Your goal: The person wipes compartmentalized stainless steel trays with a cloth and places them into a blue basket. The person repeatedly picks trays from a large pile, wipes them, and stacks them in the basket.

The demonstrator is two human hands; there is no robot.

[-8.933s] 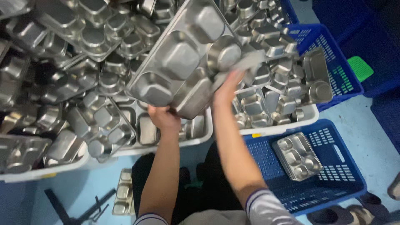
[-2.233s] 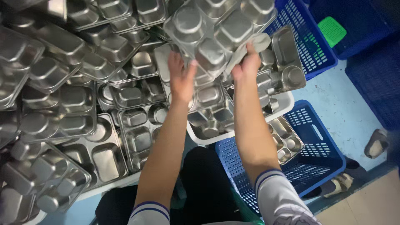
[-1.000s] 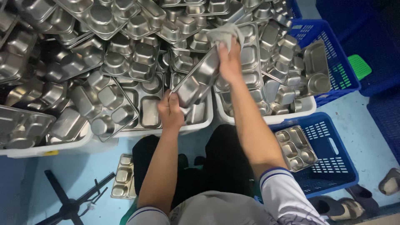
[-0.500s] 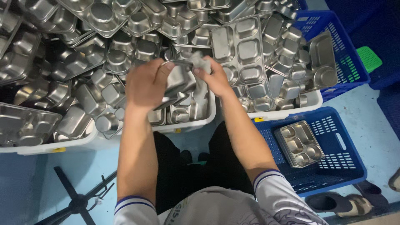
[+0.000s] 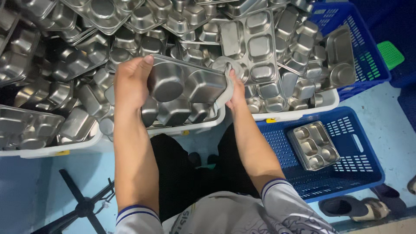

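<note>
Currently the left hand [image 5: 130, 84] grips one short end of a stainless steel compartment tray [image 5: 186, 84], with the thumb and fingers [image 5: 146, 60] wrapped over the rim so that the tray is held bottom side up, its raised compartment backs facing the camera. The right hand [image 5: 236, 89] supports the opposite end through a grey cloth [image 5: 225, 82]; its fingers are curled against the cloth and press it onto the tray's edge, a hold that suits wiping the metal while the other hand steadies it. The tray sits raised in the air, tilted slightly, just above the front rim of a white bin [image 5: 190, 129] that is heaped with loose steel trays [image 5: 108, 26] lying at all angles. A second white bin [image 5: 316, 104] to the right carries a similar heap, among it one flat tray [image 5: 255, 47] lying face up. Below it on the floor stands a blue perforated crate [image 5: 346, 169] holding a small neat stack of trays [image 5: 314, 145], set apart from the unsorted piles, which suggests a separate place for handled pieces. Further blue crates [image 5: 359, 52] stand behind. The person sits close to the bins, knees under the front rim, so both hands reach the heap without stretching. A pair of slippers [image 5: 359, 207] lies beside the crate, and a black stand base [image 5: 82, 208] rests on the floor at the left.
</note>
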